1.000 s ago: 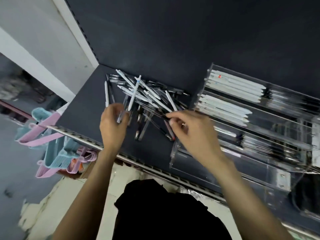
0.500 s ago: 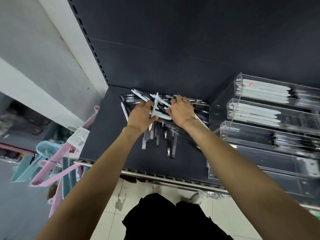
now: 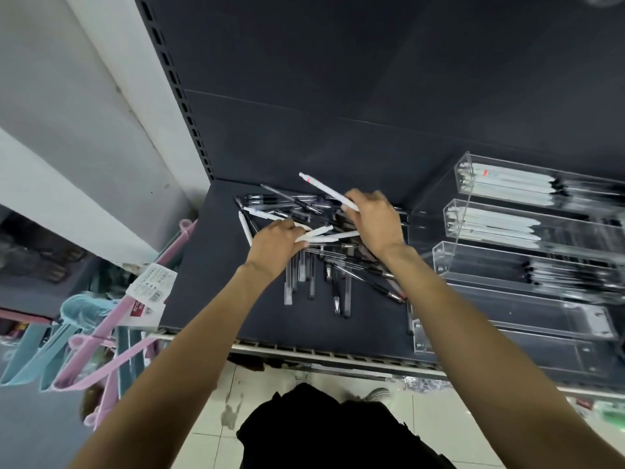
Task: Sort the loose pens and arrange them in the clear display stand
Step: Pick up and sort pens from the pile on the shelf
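At the centre of the frame, the right hand (image 3: 373, 220) pinches a white pen (image 3: 326, 190) angled up-left, while the left hand (image 3: 275, 247) grips several white pens (image 3: 321, 233) over the loose pile (image 3: 324, 265) on the dark shelf (image 3: 209, 282). At right stands the clear display stand (image 3: 439, 265): its two upper tiers hold white pens beside dark ones, the third dark pens.

Tag (image 3: 148, 286) print (perhaps barcoded) illegible
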{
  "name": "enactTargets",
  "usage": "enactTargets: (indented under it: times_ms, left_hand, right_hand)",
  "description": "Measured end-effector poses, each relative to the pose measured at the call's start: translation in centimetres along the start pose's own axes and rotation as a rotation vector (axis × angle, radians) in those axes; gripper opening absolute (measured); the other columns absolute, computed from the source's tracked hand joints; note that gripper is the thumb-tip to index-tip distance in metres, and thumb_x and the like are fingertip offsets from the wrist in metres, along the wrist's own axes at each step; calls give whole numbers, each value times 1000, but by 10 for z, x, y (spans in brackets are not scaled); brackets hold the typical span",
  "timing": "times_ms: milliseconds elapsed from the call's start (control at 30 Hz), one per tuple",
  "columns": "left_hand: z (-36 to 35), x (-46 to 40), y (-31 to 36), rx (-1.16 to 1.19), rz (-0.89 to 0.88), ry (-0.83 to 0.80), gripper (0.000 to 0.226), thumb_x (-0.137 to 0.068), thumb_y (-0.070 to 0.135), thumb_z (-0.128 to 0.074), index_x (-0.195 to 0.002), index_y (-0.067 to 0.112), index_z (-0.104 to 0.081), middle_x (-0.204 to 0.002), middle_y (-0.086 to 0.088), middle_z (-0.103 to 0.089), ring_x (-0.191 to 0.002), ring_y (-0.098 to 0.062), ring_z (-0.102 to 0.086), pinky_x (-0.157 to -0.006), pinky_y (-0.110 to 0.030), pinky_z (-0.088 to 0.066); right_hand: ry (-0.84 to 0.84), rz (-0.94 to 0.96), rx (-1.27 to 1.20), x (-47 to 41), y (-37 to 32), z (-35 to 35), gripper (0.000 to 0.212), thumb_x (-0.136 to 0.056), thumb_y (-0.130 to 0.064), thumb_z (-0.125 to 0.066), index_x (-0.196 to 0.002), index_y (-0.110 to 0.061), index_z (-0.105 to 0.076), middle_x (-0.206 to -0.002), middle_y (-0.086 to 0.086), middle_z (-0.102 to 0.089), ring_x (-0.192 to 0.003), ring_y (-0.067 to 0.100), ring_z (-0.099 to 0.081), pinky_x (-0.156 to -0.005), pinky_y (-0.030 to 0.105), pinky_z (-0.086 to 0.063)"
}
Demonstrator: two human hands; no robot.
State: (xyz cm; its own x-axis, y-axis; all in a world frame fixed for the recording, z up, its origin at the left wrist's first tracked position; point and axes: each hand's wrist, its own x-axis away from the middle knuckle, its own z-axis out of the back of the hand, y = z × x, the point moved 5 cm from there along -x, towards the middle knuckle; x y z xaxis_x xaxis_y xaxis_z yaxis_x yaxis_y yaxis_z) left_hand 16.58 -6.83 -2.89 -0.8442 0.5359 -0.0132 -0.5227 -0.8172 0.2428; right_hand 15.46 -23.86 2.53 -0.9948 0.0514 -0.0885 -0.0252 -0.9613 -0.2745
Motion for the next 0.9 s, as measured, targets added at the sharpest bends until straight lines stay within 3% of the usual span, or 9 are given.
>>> enactTargets:
  times_ms: [100,200,300,400,500,633,700,800,900]
  left_hand:
    - [6,6,-1,72,-21,88,30,-97,31,-50,-110,8,-63,-99,-10,-61,-84,-30,-63,-66,-37,-51]
    - [24,15,-5,241,81,235,24,-96,21,-52,-96,-1,-61,-85,-14,-61,-63,-31,-60,-51,-33,-42]
    - [36,25,0,839,325,189,24,-100,22,-43,-101,4,-58,-79,-1,-62,-59,-10,-57,-57,-26,-48]
    - [47,33,28,1351,444,126,22,-102,19,-38,-110,11,-57,-83,2,-63,-62,-3,-57,-60,-20,-48]
    - [55,42,43,1494,497,155,22,-102,19,-39,-106,11,-60,-87,3,-66,-70,-5,-59,-62,-18,-50]
    - [52,54,42,1415,566,183,26,-101,22,-44,-103,10,-66,-69,10,-60,-60,-4,-49,-59,-18,-45]
    - [54,58,45,1396,557,173,26,-100,23,-44,-105,10,-67,-74,8,-62,-63,-3,-54,-65,-19,-48]
    - [59,60,71,1493,470,34,25,-101,20,-41,-105,10,-64,-94,1,-72,-89,-11,-69,-85,-24,-54]
    - [60,62,109,1696,422,-141,26,-101,20,-38,-106,11,-61,-94,-4,-74,-90,-21,-71,-81,-30,-57]
  right_hand:
    - [278,65,-87,9,-4,31,21,-97,-19,-50,-106,-3,-59,-89,14,-66,-87,32,-55,-68,37,-47]
    - [429,31,-227,19,-4,58,22,-97,-19,-50,-106,-1,-59,-88,10,-64,-82,22,-52,-66,25,-36]
    - [466,-53,-461,28,-4,74,21,-97,-22,-51,-106,-6,-60,-89,4,-64,-79,16,-52,-69,26,-39]
    - [473,-131,-783,43,-8,86,12,-98,-23,-49,-103,-16,-57,-88,-1,-66,-81,14,-61,-74,29,-49]
    - [382,-184,-964,52,-9,91,8,-98,-19,-48,-99,-20,-56,-85,-10,-64,-81,1,-59,-74,21,-48]
    - [178,-183,-958,57,-5,95,12,-97,-21,-50,-90,-28,-57,-77,-9,-64,-74,9,-57,-66,27,-47]
    - [122,-181,-966,60,-2,99,12,-97,-21,-51,-89,-26,-59,-75,-8,-64,-68,7,-56,-62,24,-45]
    - [3,-163,-1055,64,-4,97,11,-97,-17,-52,-90,-19,-61,-72,-7,-64,-59,1,-50,-57,16,-39]
    - [-1,-131,-1059,69,-5,96,9,-97,-17,-52,-93,-18,-60,-78,-5,-65,-64,1,-52,-60,15,-40]
